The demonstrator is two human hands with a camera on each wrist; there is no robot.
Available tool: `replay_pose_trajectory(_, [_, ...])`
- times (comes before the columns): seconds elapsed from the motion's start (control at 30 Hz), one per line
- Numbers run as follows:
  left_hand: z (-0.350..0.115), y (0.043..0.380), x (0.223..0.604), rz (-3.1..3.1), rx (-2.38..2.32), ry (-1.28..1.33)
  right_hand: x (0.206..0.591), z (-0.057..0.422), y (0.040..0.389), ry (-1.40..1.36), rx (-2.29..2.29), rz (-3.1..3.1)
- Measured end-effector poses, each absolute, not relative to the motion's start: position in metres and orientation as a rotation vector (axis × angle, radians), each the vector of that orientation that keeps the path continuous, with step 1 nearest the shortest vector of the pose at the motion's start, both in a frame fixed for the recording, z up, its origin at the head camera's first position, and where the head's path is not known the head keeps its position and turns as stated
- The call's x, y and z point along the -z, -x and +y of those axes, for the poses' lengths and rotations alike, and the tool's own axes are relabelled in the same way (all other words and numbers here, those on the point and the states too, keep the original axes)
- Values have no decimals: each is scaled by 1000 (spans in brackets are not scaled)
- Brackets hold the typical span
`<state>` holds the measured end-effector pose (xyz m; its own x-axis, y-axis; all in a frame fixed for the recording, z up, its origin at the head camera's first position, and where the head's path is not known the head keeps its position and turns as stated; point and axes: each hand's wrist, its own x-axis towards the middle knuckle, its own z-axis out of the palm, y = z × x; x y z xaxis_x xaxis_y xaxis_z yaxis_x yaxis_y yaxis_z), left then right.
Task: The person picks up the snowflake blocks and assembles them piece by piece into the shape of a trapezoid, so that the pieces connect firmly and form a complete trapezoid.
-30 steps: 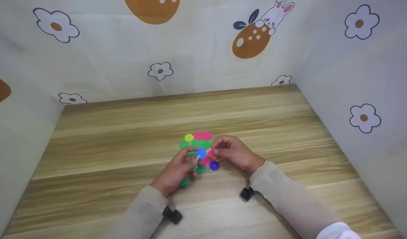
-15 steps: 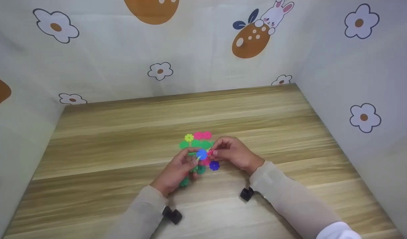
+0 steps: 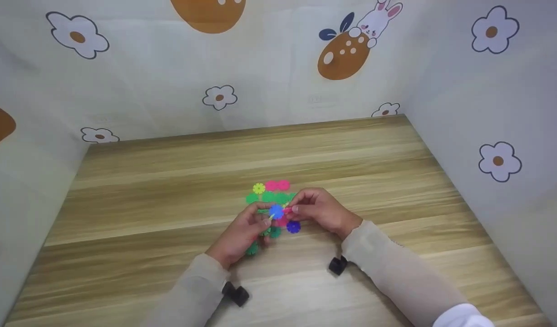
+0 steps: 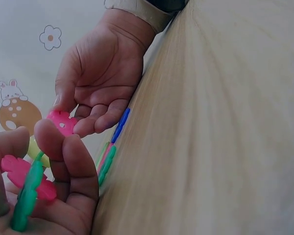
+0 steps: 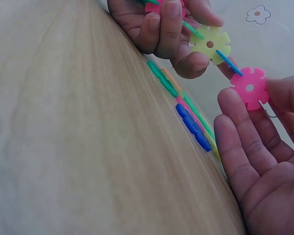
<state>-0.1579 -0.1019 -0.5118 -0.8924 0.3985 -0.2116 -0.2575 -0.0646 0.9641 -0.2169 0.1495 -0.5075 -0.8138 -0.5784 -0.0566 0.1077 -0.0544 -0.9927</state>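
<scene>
Touching blue disc [image 3: 276, 211] | pink disc [image 5: 259, 87]: turned edge-on since earlier

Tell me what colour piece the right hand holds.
The piece is pink; the right wrist view shows it best.

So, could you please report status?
Left hand pinches yellow notched plastic disc. Right hand pinches pink notched plastic disc. Blue notched plastic disc between. No obstruction visible.

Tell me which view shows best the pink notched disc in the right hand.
The right wrist view: the pink notched disc faces the camera, its slots and centre hole visible. The head view shows it as a thin strip beside the blue disc; in the left wrist view, the left hand partly covers it.
</scene>
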Motion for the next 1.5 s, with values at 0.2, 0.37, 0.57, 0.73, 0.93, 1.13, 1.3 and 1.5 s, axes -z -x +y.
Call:
replay_pose_trajectory(0.2, [-103,158,513,1776,-2006,-148,508,151,217,518,1898,1764])
replay_pose_trajectory(0.37, [-103,159,513,1780,-2004,-141,510,152,218,545,1894,1758])
replay_pose_trajectory(0.57, [-103,159,514,1779,-2008,-136,509,151,218,545,1895,1750])
replay_pose_trajectory(0.73, [-103,159,513,1797,-1991,-138,508,151,218,536,1891,1754])
replay_pose_trajectory(0.93, [-103,158,512,1801,-1973,-150,507,150,217,507,1872,1783])
replay_pose_trajectory(1.13, [-102,157,510,1812,-1970,-141,506,150,217,488,1879,1791])
replay_pose_trajectory(1.3, [-102,158,511,1801,-1973,-125,507,150,217,469,1885,1763])
replay_pose_trajectory(1.5, [-102,158,511,1789,-1972,-128,509,149,218,449,1902,1720])
